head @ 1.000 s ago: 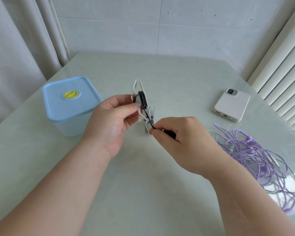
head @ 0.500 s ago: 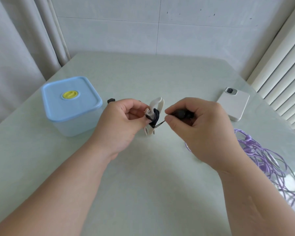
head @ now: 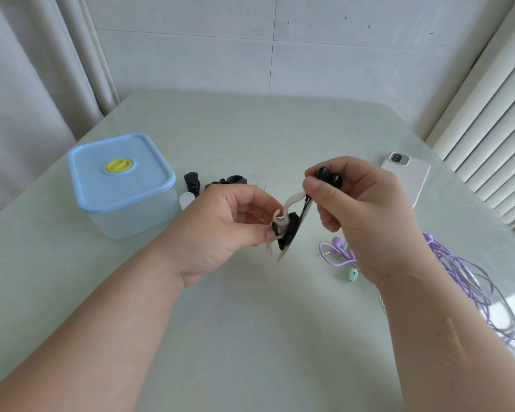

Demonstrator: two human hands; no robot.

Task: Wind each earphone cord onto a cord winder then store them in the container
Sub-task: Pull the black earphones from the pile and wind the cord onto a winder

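Pale tiles are seen on the wall (head: 250, 55) in the head view, with a light curtain (head: 27, 84) hung at the left and a white ribbed radiator (head: 494, 129) set at the right. A pale green desk (head: 250, 337) is spread below them.

Over the middle of the desk a white cord winder (head: 292, 203) is held up in the air by the left hand (head: 220, 227). The fingers (head: 262, 233) of that hand are curled and closed in a pinch on the winder's lower part. A black earphone cord (head: 289, 233) is seen wound in a thick bundle round the winder's middle, and a short stretch of it is led up to the right hand (head: 366, 215). There the black earbuds (head: 329, 176) are pinched between thumb and forefinger, just above the winder's top, while the other fingers (head: 327, 221) are curled in loosely beneath.

A container (head: 149, 215) with a blue lid, shut and marked by a yellow knob (head: 119, 165), is placed at the left of the desk. Just beside it, behind the left hand, black cord winders (head: 192, 181) are laid. A white phone (head: 411, 176) is laid face down at the far right. Purple earphone cords (head: 458, 269) are heaped loosely at the right, partly hidden by the right forearm, and a green earbud (head: 352, 275) is seen at the heap's near edge.
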